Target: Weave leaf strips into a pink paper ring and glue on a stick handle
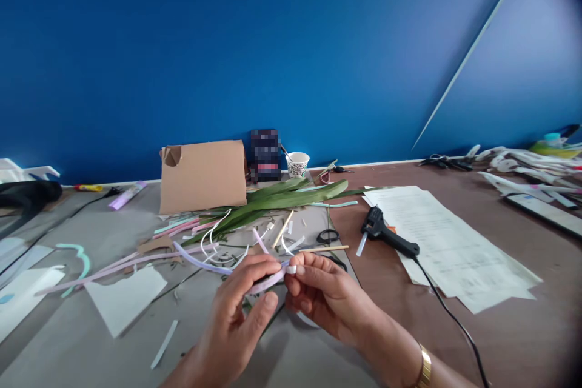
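As left hand [236, 315] and right hand [327, 294] pinch one strip [268, 282], one cup [297, 165] stands

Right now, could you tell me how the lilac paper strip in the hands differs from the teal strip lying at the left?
The lilac paper strip is pinched between the left hand and right hand; the teal strip lies untouched on the table. The lilac one sweeps in a long shallow arc; the teal one curls into a hook. Both are narrow cut paper.
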`<state>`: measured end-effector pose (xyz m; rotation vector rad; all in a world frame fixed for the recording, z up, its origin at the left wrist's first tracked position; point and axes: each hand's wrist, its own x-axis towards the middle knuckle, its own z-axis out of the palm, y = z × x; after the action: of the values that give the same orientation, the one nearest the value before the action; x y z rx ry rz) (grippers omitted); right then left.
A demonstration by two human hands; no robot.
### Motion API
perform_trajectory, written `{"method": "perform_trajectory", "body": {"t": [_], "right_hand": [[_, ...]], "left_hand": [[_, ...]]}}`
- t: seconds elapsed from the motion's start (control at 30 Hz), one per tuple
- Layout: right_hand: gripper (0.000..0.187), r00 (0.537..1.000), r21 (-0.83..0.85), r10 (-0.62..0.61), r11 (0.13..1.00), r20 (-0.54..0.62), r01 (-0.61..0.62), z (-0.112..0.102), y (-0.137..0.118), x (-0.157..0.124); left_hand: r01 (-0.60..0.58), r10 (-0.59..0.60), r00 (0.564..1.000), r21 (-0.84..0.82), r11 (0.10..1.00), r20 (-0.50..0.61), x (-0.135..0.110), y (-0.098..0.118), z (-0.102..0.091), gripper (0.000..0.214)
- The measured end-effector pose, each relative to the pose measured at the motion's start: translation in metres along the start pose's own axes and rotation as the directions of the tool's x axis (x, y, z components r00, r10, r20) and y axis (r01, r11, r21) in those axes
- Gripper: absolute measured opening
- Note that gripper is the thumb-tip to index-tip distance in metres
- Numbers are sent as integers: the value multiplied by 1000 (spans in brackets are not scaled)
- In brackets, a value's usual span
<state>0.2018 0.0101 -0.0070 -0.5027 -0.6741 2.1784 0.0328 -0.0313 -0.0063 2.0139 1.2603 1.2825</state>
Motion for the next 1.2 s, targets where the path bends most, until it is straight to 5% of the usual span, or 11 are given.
{"method": "perform_trajectory", "body": {"t": [0.53,0.97,1.2], "right_hand": [[30,988,-327,-131,940,-86,96,4,4,0],[12,962,-660,-242,744,-124,102,2,23,5],[11,946,-771,-316,620,-72,148,3,21,0]], "left_hand": [[30,-30,1000,99,995,0,6,13,-1,24],[238,-235,966,21,971,-109,-1,17,5,14],[237,-238,966,-21,971,-101,1,21,8,11]]}}
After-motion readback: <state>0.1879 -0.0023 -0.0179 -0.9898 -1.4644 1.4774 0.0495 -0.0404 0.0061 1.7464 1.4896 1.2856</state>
